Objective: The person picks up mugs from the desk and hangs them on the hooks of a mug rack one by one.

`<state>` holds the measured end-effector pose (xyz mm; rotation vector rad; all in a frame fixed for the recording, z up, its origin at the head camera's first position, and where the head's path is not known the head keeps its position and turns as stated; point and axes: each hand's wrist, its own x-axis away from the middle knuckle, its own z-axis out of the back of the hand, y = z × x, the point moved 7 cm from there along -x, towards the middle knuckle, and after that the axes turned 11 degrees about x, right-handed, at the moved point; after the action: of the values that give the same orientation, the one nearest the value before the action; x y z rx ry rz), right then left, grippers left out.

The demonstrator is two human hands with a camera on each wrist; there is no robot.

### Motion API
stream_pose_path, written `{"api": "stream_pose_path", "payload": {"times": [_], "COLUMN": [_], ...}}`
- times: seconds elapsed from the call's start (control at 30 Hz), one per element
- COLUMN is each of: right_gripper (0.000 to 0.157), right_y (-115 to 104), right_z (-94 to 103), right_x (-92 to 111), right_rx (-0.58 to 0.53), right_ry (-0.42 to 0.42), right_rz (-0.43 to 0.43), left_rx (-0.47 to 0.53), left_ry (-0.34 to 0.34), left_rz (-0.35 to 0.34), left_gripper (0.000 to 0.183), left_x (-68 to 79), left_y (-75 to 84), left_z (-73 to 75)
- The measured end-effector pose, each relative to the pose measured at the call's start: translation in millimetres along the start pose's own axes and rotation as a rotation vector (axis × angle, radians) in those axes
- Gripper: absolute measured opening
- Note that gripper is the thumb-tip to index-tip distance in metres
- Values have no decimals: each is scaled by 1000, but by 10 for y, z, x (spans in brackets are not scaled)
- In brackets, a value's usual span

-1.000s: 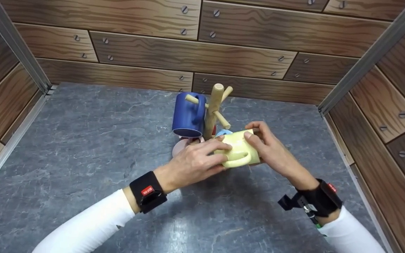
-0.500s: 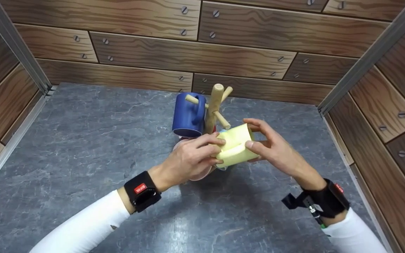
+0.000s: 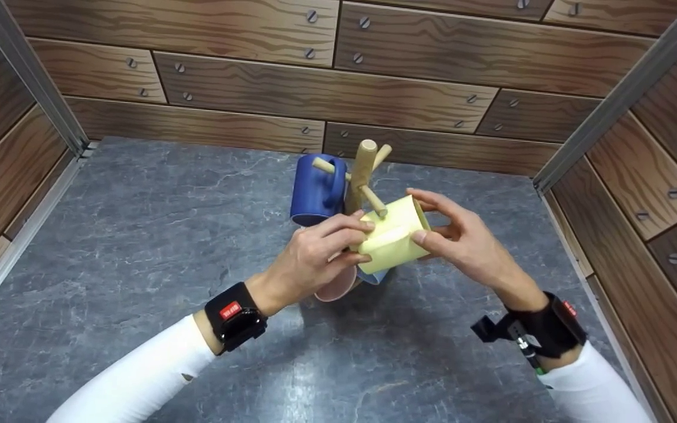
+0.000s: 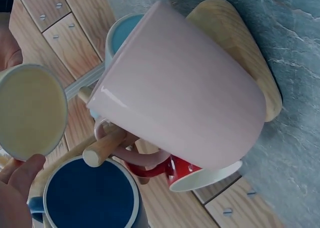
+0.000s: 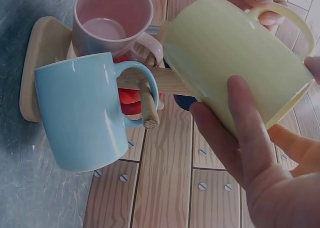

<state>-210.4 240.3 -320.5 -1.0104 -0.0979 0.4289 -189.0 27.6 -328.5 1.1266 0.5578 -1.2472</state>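
Both hands hold a yellow mug (image 3: 390, 249) tilted on its side beside a wooden mug tree (image 3: 365, 161). My left hand (image 3: 318, 252) grips its base end, and my right hand (image 3: 462, 249) holds the rim end with fingers spread around it. The mug's handle (image 5: 295, 18) shows in the right wrist view, on the side away from the right palm. In the head view the mug lies right at the tip of a bare upper peg (image 3: 375, 201). Its flat bottom (image 4: 32, 111) faces the left wrist camera.
On the tree hang a dark blue mug (image 3: 315, 188) at upper left, a pink mug (image 4: 180, 88) and a light blue mug (image 5: 82, 113) lower down, and a red mug (image 4: 185, 175) behind. Another upper peg (image 3: 382, 155) points back. Wood-patterned walls (image 3: 244, 76) enclose the grey tabletop (image 3: 168, 235).
Both hands have turned the yellow mug so its handle swings from the near side to face up. The mug has risen slightly toward the peg, showing more of the light blue mug below.
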Motion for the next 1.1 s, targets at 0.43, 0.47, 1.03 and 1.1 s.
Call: {"api": "stream_pose_path", "payload": {"times": [0.43,0.47,1.03,1.1], "right_gripper": [53,52,50,51], "right_y": [55,61,114,124], "right_z": [20,23,30,27], "right_x": [-79,-88,-227,-234], "right_rx": [116,123,138,134], "right_ry": [81,86,115,124], "right_rz": [-74,-76,-113,-115], "left_rx": [-27,-34,-163,-163], "left_ry": [83,85,90,91], "left_rz": [53,62,175,191], "left_gripper": [28,29,32,30], "left_x": [-27,-27,-63,-63], "left_y": [-36,-41,-86,-101], "left_z": [63,64,83,86]}}
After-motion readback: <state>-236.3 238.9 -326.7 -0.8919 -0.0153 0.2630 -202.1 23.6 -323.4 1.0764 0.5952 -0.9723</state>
